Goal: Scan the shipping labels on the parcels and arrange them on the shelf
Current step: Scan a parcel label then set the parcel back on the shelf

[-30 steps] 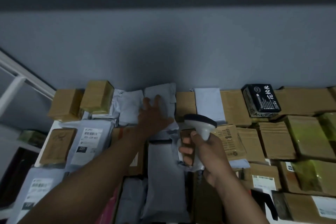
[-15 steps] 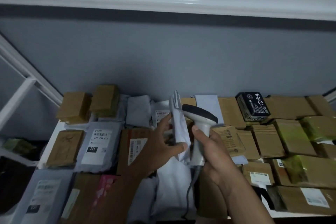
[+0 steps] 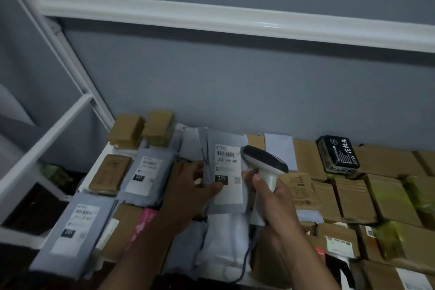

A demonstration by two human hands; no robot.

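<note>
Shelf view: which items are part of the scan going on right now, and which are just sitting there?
In the job:
left hand holding the grey mailer
its label, facing up
right hand gripping the scanner

Lying about:
black box by the wall
pink packet
brown cartons on the right

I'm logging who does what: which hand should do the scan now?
Right. The right hand grips the scanner, its head beside the label. The left hand holds the grey parcel label-up, so it is busy.
</note>
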